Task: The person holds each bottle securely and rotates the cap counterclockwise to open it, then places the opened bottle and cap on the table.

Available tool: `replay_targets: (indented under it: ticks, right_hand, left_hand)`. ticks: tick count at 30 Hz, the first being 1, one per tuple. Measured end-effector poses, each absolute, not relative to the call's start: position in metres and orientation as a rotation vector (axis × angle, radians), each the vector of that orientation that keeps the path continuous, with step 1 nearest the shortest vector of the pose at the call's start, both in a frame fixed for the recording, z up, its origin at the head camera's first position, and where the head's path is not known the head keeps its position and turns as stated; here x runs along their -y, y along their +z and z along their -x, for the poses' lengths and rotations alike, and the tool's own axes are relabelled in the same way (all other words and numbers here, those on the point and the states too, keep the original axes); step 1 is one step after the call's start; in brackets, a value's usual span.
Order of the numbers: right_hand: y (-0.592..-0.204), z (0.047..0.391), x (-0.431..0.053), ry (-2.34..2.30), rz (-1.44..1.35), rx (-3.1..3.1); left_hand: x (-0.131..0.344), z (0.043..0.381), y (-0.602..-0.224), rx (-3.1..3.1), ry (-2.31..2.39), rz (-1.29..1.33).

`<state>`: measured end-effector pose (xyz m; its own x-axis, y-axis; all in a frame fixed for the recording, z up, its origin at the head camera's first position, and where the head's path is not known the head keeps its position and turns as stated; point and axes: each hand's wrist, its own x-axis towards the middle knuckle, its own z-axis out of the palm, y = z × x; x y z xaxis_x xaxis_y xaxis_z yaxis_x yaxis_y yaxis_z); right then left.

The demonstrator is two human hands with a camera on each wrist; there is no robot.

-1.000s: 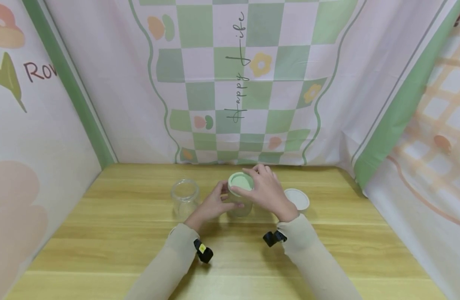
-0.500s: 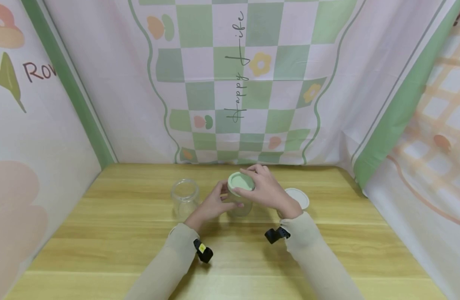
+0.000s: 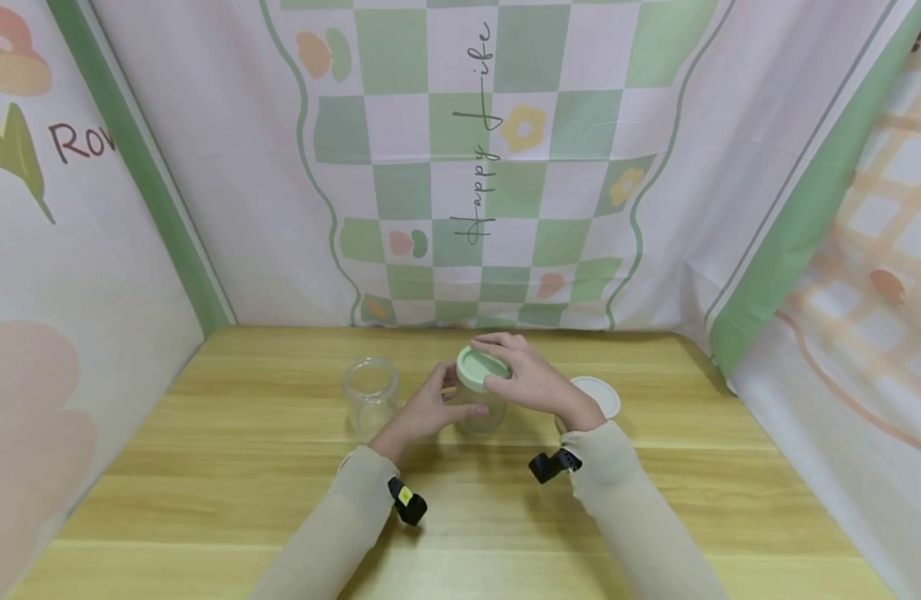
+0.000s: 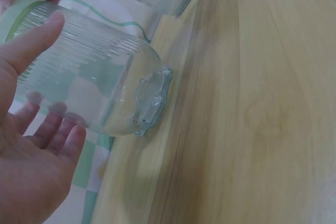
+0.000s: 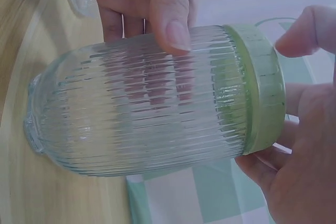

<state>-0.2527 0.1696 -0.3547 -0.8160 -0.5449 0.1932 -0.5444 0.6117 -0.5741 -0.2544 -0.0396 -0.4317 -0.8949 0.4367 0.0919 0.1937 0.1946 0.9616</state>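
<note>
A clear ribbed glass jar (image 3: pixel 481 417) with a light green lid (image 3: pixel 481 367) stands upright in the middle of the wooden table. My left hand (image 3: pixel 430 408) holds the jar's body, thumb on the near side and fingers behind it. In the left wrist view the ribbed glass jar (image 4: pixel 105 72) shows between that thumb and the fingers. My right hand (image 3: pixel 531 375) grips the rim of the lid from the right, its fingers across the far edge. The right wrist view shows the green lid (image 5: pixel 260 87) seated on the jar's mouth, with the right thumb (image 5: pixel 304 35) by its edge.
To the left stands a lidless clear glass jar (image 3: pixel 372 400). On the right is another jar with a white lid (image 3: pixel 598 397), its body mostly behind my right wrist. A patterned curtain (image 3: pixel 468 167) hangs along the table's back edge.
My right hand has turned about the lid: its fingers reach further left over the far edge, and its thumb has shifted right along the near rim. The left hand and the jar stay put.
</note>
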Motion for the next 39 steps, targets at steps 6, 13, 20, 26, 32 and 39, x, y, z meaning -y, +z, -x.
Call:
replay_targets:
  ticks: [6,13,20,26,32,39]
  right_hand:
    - [-0.355,0.253,-0.171,-1.029,1.000,-2.798]
    - [-0.358,0.252,-0.169,-1.072,1.032,-2.819]
    - [-0.361,0.249,-0.160,-0.865,0.847,-3.025]
    - [-0.362,0.245,-0.154,-0.720,0.777,-3.182]
    - [-0.366,0.243,-0.153,-0.663,0.798,-3.318]
    - [-0.367,0.243,-0.152,-0.706,0.790,-3.342]
  left_hand:
    - [0.040,0.255,-0.431,-2.274,1.762,-0.614]
    - [0.040,0.255,-0.431,-2.248,1.776,-0.619]
    - [0.041,0.254,-0.431,-2.243,1.775,-0.591]
    - [0.042,0.254,-0.431,-2.226,1.787,-0.580]
    - [0.042,0.254,-0.431,-2.223,1.786,-0.572]
    - [0.042,0.254,-0.432,-2.220,1.795,-0.555]
